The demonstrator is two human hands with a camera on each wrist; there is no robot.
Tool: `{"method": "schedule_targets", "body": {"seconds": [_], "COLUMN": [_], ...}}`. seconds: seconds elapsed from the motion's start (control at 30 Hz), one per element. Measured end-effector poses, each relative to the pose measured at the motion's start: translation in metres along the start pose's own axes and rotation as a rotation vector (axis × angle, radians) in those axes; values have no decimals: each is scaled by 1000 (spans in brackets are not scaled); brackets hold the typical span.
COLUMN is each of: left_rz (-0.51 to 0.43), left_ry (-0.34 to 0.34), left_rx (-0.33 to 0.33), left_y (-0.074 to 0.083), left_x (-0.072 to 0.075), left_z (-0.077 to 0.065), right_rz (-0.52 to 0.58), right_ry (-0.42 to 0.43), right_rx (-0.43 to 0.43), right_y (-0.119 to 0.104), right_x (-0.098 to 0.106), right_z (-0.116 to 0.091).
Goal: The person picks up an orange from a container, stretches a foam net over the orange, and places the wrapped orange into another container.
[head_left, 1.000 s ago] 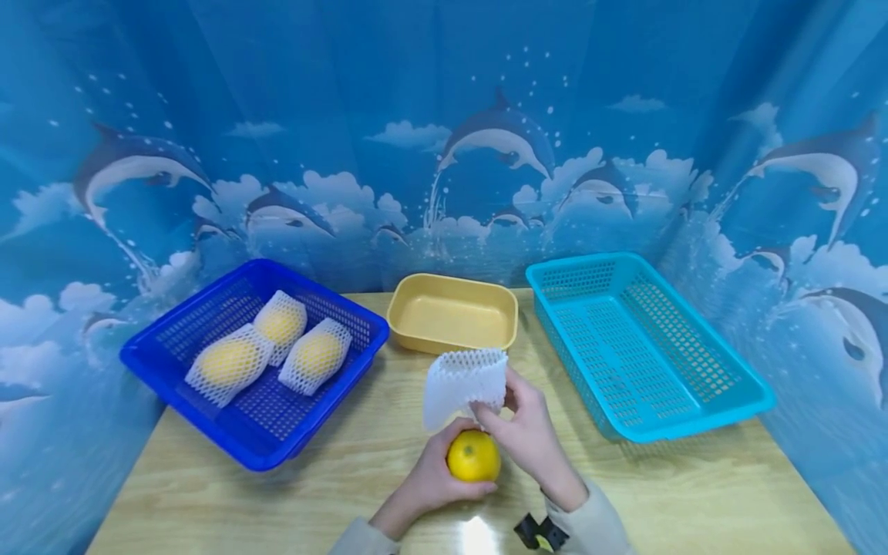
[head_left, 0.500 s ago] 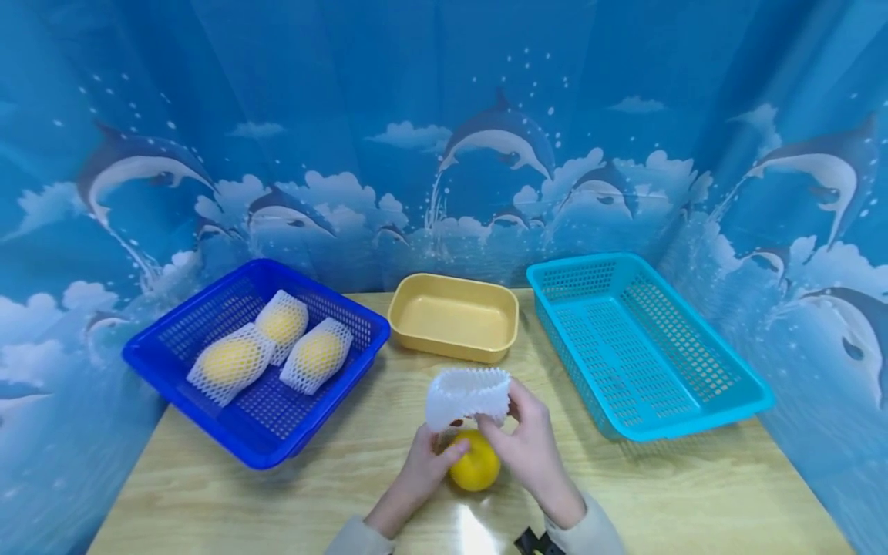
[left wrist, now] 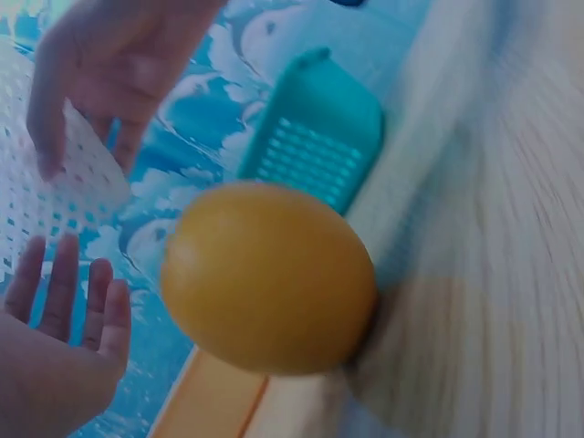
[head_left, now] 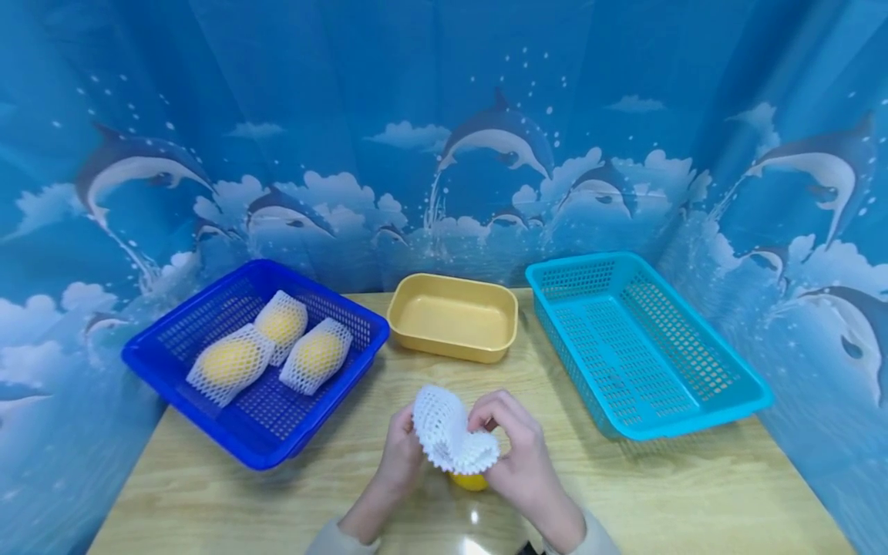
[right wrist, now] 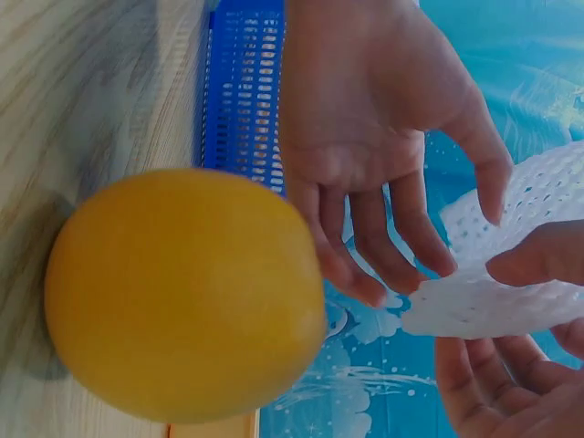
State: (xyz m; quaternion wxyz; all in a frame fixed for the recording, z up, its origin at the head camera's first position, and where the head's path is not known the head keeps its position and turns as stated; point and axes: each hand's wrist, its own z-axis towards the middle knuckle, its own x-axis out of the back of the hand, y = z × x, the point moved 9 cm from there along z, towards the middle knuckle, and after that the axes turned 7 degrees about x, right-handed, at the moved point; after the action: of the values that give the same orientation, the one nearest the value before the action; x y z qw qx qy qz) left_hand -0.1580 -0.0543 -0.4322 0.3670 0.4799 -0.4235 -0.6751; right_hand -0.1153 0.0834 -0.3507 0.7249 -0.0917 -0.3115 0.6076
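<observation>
A white foam fruit net (head_left: 441, 428) is up in front of me, bent open at its near end. My right hand (head_left: 522, 455) pinches it, thumb on one side and fingers on the other in the right wrist view. My left hand (head_left: 402, 456) is at the net's left side. Its fingers (right wrist: 379, 246) are loosely extended, with the tips right at the net's edge. Below the net a round yellow fruit (head_left: 469, 482) rests on the table, mostly hidden by the net in the head view. Both wrist views show this fruit (left wrist: 269, 278) whole, with neither hand holding it.
On the left, a dark blue basket (head_left: 274, 455) holds 3 yellow fruits (head_left: 231, 363) in white foam nets. A yellow plastic tub (head_left: 454, 343) stands at the back centre. To the right is a turquoise basket (head_left: 617, 370). A dolphin-print curtain (head_left: 444, 139) hangs behind the wooden table (head_left: 208, 501).
My left hand has let go of the yellow fruit and moved up to the net's left side. The net has come down and towards me, its near end now over the fruit.
</observation>
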Motion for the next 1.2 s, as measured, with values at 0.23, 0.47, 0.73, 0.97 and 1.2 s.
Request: {"method": "schedule_targets", "body": {"seconds": [0.23, 0.47, 0.73, 0.97, 1.2], "left_rz": [-118, -94, -3, -3, -90], "left_ry": [-55, -99, -53, -39, -96], "left_rx": [180, 122, 58, 80, 116], "left_y": [-6, 5, 14, 14, 11], "left_x": [-8, -17, -23, -26, -30], "left_z": [-4, -5, -8, -9, -10], "right_rz": [37, 117, 173, 269, 631], "right_ry": [-95, -113, -5, -40, -149], "right_rx": [5, 29, -155, -373, -635], "right_y": [-10, -14, 5, 26, 40], "right_x": [-11, -12, -5, -5, -20], "right_z": [-3, -4, -6, -12, -25]}}
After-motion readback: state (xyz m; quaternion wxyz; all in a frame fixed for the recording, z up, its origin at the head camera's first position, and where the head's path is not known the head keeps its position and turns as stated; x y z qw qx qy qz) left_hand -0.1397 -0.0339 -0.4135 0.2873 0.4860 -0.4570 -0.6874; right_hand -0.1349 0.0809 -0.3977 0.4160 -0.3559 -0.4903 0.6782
